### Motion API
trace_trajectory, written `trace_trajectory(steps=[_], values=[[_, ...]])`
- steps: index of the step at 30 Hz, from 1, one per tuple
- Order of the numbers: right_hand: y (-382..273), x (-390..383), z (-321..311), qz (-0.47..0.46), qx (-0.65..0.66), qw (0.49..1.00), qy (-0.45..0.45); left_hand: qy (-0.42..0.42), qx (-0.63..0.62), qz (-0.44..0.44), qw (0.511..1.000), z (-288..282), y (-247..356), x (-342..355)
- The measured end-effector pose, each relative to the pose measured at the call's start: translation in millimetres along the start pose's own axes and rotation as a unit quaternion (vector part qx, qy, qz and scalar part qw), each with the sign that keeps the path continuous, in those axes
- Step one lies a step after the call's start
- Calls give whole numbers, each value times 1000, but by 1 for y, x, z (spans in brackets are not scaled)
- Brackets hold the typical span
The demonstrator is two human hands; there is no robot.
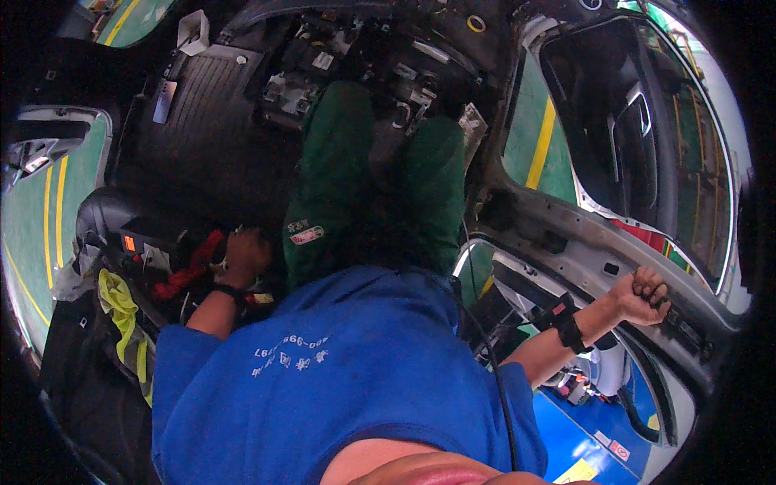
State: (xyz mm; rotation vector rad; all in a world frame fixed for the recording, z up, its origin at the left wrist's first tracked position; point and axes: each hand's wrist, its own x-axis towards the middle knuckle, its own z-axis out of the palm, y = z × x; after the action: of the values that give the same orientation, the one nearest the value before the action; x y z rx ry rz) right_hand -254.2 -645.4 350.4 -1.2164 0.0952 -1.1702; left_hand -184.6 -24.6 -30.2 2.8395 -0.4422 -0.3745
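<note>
I am seated inside a stripped car interior. My left hand (246,255) is low at my left side, beside a bunched red cloth-like thing (192,263) and a black box (153,242) with an orange label. Its fingers look curled in dim light; what is in them is hidden. Out to the right, my right hand (643,297) is closed in a fist against the light metal door-frame pillar (586,238). Anything inside that fist does not show.
A yellow reflective vest (121,311) lies at left. On the ribbed dark floor panel (206,89) are a phone (165,101) and a white container (194,32). Exposed parts (303,89) and a yellow ring (476,23) lie ahead. A car door (630,129) stands open at right. A black cable (495,364) crosses my shoulder.
</note>
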Motion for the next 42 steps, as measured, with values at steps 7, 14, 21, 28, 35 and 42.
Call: trace_trajectory(steps=[7,14,21,28,35,42], values=[[3,0,1,-13,-1,1000,9,-103,13,-44,994,-7,6,12],[0,-6,4,15,34,999,-10,-79,7,-3,997,-22,13,7],[-4,-12,17,33,107,993,-32,-126,19,-22,992,-13,4,8],[-16,-11,21,65,86,992,67,19,-45,20,999,-12,3,2],[-23,-8,26,101,108,981,127,-2,29,34,999,-7,3,3],[-13,-4,24,61,89,990,95,-95,10,-20,995,11,-11,0]])
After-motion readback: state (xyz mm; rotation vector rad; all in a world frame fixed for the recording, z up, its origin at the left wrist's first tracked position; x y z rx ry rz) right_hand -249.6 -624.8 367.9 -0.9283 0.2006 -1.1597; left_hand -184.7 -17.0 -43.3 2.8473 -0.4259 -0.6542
